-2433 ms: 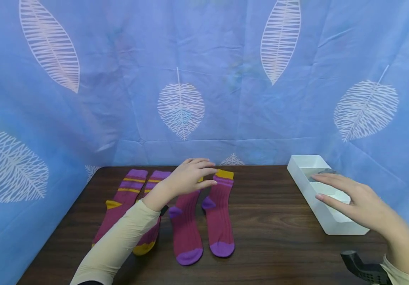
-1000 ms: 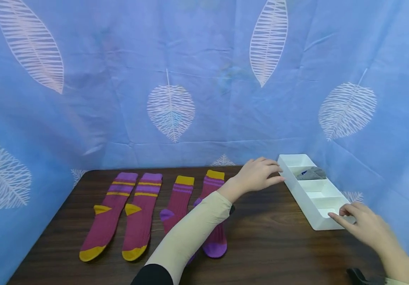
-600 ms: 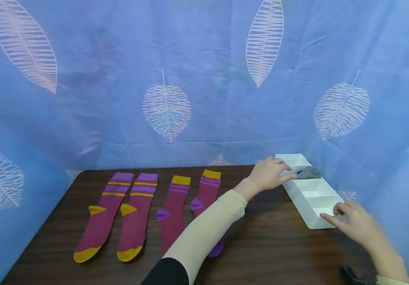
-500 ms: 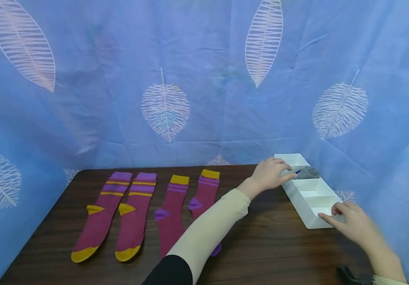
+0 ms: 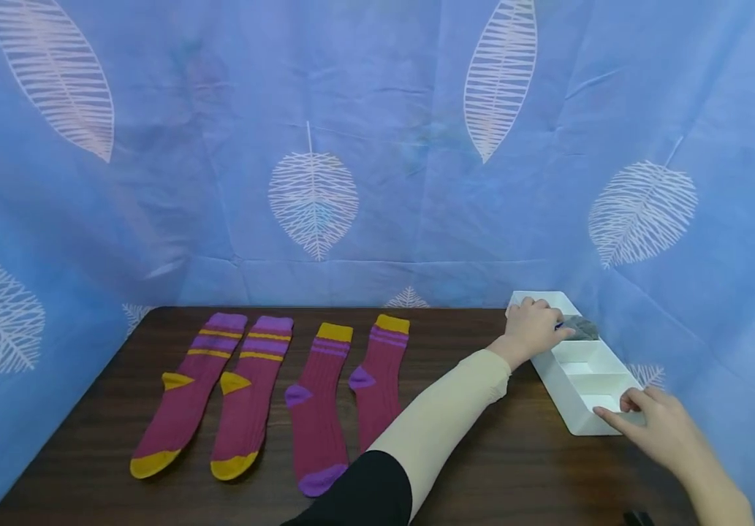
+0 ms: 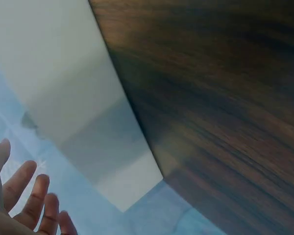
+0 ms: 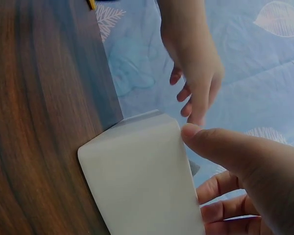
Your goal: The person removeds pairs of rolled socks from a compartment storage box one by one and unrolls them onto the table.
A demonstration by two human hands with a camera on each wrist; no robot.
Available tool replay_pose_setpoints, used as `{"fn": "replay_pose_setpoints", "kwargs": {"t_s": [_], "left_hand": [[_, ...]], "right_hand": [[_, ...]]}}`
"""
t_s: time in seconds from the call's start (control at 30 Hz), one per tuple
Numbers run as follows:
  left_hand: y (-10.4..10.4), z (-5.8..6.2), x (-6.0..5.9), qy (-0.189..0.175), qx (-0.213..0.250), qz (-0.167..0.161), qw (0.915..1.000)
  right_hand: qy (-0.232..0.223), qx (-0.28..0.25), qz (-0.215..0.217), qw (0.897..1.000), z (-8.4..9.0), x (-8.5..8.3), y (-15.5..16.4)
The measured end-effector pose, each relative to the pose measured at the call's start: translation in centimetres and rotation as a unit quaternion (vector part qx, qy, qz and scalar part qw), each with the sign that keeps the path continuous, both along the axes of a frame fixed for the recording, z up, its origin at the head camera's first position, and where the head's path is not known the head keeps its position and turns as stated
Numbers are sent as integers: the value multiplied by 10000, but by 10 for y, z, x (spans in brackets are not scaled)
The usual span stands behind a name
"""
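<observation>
A long white divided box (image 5: 564, 398) stands at the right of the table, and a grey cloth bundle (image 5: 581, 328) with a blue mark lies in one of its compartments. My left hand (image 5: 530, 330) is over the box's far part, thumb tip close beside the bundle. Its fingers (image 6: 33, 203) are spread and loosely bent in the left wrist view, with nothing held. My right hand (image 5: 656, 427) grips the box's near end. In the right wrist view its thumb (image 7: 210, 142) lies at the corner of the rim, with the other fingers along the same wall.
Left of the box, two maroon socks with yellow toes (image 5: 239, 409) and two with purple toes (image 5: 318, 420) lie flat on the dark wooden table (image 5: 482, 453). My left sleeve (image 5: 446, 409) covers part of the rightmost sock. A blue leaf-patterned cloth (image 5: 384, 197) hangs behind.
My left hand has travelled right, from above the socks to over the box's far part. My right hand has moved from above the box to its near end. The socks stay put.
</observation>
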State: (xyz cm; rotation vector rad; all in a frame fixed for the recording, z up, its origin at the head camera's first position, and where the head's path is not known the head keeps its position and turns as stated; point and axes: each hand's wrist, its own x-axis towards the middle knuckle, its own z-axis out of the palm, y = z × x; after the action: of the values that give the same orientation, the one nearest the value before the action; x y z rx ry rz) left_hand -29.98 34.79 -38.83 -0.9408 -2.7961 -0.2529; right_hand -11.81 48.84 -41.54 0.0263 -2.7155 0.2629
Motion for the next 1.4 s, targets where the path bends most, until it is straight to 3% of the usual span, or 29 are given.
{"fn": "replay_pose_setpoints", "kwargs": {"t_s": [0.17,0.47,0.7,0.83,0.97,1.23,1.4], "left_hand": [[23,-6,-1,18,-221,279,9994],[46,-16,-2,-405,-256,942,9944],[53,-17,-3,-585,-26,1275,9901],[58,-17,-6,-671,-131,1375,9881],[62,-14,-11,-853,-1,1465,9855],[57,-5,-9,-1438,332,1770,9731],[53,-13,-9,-1259,317,1534,9796]], "right_hand": [[117,61,61,9999,-2,2,5],[277,172,178,9993,-1,0,3],[-158,106,1,9998,4,3,2],[-367,65,-93,9993,6,4,1],[-274,15,-150,9995,6,4,0],[-425,10,-256,9988,8,4,-1],[-479,63,-281,9984,6,4,-3]]}}
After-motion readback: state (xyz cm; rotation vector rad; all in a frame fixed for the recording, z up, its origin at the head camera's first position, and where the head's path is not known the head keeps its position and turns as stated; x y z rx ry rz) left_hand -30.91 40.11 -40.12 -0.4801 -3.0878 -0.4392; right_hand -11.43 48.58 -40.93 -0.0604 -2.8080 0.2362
